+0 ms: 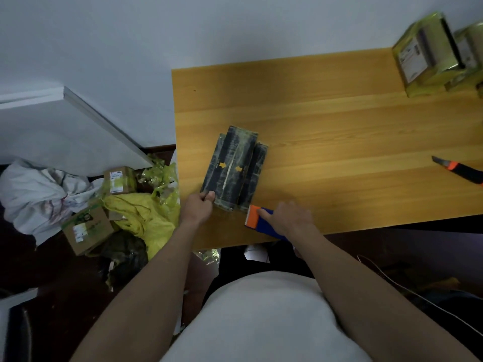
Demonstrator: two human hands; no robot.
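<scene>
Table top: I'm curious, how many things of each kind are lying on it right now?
Dark wrapped bundle: 1
Blue-and-orange hand tool: 1
Orange-and-black utility knife: 1
Yellow-wrapped parcels: 2
Total: 5

A person's left hand [200, 205] grips the near end of a dark, tape-wrapped bundle of long boxes [234, 168] on a light wooden table [339, 131]. The right hand [291, 218] holds a blue-and-orange scraper tool [261, 220] (blade beside the bundle).
</scene>
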